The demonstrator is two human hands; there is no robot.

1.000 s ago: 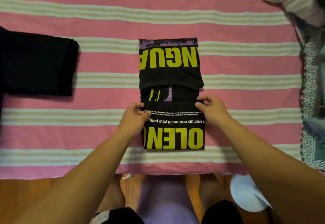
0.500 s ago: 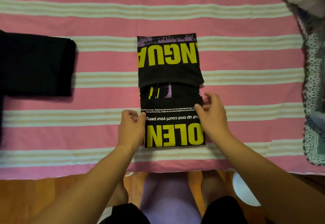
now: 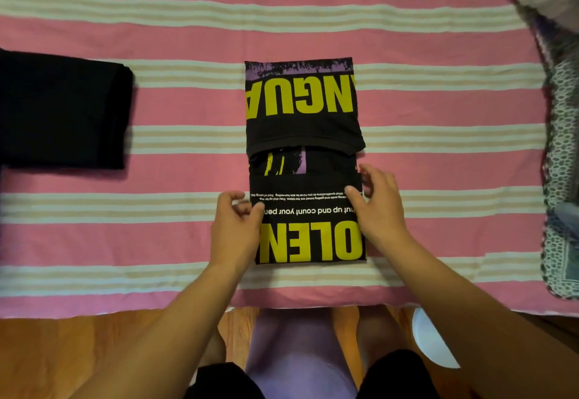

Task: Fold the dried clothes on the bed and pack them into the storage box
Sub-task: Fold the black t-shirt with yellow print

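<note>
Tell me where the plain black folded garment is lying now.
In the head view, the plain black garment lies at the left edge of the striped bedsheet, apart from the printed black shirt in the middle.

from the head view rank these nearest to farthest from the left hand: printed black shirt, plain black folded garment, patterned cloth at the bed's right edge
1. Printed black shirt, centre of the bed: the left hand is at its left edge.
2. Plain black folded garment, far left on the bed.
3. Patterned cloth, at the bed's right edge, beyond the right hand.
</note>
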